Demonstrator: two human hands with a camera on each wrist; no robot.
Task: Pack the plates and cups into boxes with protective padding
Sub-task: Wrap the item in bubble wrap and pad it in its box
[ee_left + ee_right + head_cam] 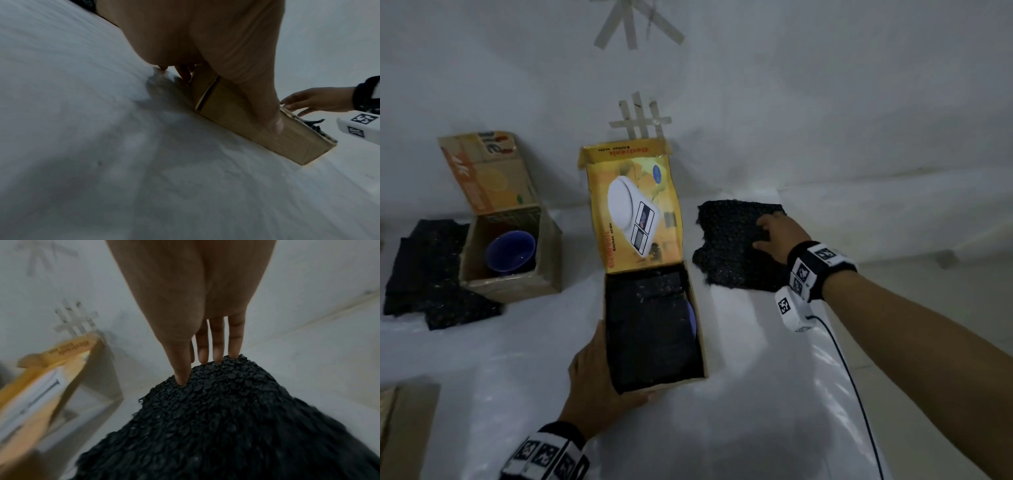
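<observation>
White-sheeted tabletop (pixel 722 428) meets taped white wall (pixel 825 102); left grip (pixel 599 377) clasps the scale box (pixel 698 342), right grip (pixel 779 240) lies flat-fingered on black padding (pixel 729 246).

Under the right hand (pixel 779 240), the black padding sheet (pixel 732 246) looks like rough, bubbly plastic. The box (pixel 267 129) that the left hand (pixel 599 373) holds is matt brown cardboard with a glossy printed lid (pixel 633 209).
</observation>
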